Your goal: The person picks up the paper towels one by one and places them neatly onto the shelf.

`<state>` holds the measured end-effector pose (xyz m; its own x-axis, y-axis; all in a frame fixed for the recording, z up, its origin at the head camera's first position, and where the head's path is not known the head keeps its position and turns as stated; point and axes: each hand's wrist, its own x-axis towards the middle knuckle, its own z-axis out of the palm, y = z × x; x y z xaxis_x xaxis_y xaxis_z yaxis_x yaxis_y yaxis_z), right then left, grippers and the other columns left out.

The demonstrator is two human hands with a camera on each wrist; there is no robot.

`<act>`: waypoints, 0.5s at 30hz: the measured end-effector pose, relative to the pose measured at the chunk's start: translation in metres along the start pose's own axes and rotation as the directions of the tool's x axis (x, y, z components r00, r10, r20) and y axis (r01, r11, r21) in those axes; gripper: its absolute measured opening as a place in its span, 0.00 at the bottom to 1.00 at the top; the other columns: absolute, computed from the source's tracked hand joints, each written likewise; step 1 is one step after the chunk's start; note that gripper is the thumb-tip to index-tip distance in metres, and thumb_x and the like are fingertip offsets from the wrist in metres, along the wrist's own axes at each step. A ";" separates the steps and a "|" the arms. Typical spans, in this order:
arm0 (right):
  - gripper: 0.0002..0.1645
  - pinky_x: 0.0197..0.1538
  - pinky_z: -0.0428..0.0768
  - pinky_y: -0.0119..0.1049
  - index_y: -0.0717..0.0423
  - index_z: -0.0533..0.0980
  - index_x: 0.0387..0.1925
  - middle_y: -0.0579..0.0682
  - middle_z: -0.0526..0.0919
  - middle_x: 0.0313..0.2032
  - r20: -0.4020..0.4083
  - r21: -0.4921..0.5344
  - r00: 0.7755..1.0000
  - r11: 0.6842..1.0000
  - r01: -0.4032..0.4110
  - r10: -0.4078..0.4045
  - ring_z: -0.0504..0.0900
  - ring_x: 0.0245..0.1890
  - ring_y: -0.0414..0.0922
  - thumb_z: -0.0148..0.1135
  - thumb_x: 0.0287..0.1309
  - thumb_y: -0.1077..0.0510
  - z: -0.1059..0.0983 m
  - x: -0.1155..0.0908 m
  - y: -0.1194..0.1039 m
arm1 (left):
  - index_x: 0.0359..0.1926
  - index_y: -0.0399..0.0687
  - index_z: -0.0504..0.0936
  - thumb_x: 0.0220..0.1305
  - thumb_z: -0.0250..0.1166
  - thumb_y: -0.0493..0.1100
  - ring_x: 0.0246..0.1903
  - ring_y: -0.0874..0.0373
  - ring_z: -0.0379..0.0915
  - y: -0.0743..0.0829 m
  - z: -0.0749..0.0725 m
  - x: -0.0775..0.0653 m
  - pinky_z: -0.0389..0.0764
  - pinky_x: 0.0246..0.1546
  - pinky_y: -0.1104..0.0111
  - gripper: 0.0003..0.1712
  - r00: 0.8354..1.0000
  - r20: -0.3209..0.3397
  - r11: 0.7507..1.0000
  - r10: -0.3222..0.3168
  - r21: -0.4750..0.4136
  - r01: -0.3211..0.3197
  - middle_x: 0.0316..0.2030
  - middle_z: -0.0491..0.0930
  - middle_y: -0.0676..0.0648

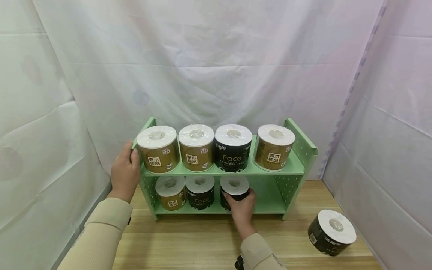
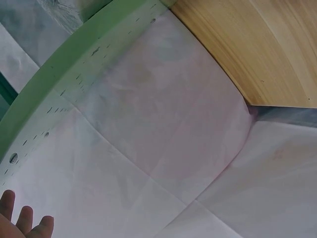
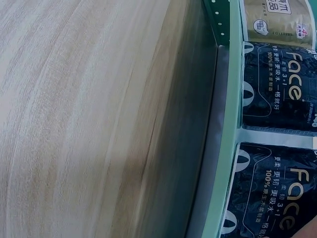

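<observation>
On the lower board of a green two-tier shelf [image 1: 236, 173], my right hand [image 1: 242, 210] grips a black-wrapped toilet paper roll [image 1: 235, 186], thumb at its front left and fingers round its right side. The roll stands upright, its white top showing. Left of it are another black roll [image 1: 200, 195] and a gold roll [image 1: 170, 195]. My left hand [image 1: 125, 172] touches the upper front corner of the shelf's left side panel [image 2: 74, 69]. Its thumb lies at the front edge, with several fingers [image 2: 25, 218] extended along the outer side.
The upper board carries two gold rolls [image 1: 196, 150], a black roll [image 1: 233, 150] and, past a gap, another gold roll [image 1: 274, 150]. One more black roll [image 1: 329, 234] stands on the wooden table [image 1: 189, 243] at the right. White curtains [image 1: 216, 75] enclose the back and sides.
</observation>
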<state>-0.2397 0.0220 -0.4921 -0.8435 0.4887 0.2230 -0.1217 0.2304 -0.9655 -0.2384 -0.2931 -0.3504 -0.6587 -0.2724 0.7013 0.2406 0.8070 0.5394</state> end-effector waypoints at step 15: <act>0.54 0.59 0.65 0.59 0.67 0.59 0.60 0.67 0.64 0.56 -0.010 -0.040 0.999 0.998 -0.040 0.040 0.63 0.57 0.61 0.82 0.35 0.54 0.009 -0.004 0.002 | 0.58 0.42 0.71 0.74 0.45 0.45 0.36 0.35 0.69 0.002 -0.002 -0.001 0.68 0.38 0.42 0.18 1.000 0.010 1.000 -0.007 -0.015 0.007 0.39 0.76 0.33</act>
<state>-0.2411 0.0130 -0.4966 -0.8424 0.5058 0.1859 -0.0668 0.2442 -0.9674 -0.2358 -0.2924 -0.3488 -0.6678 -0.2726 0.6926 0.2467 0.7968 0.5515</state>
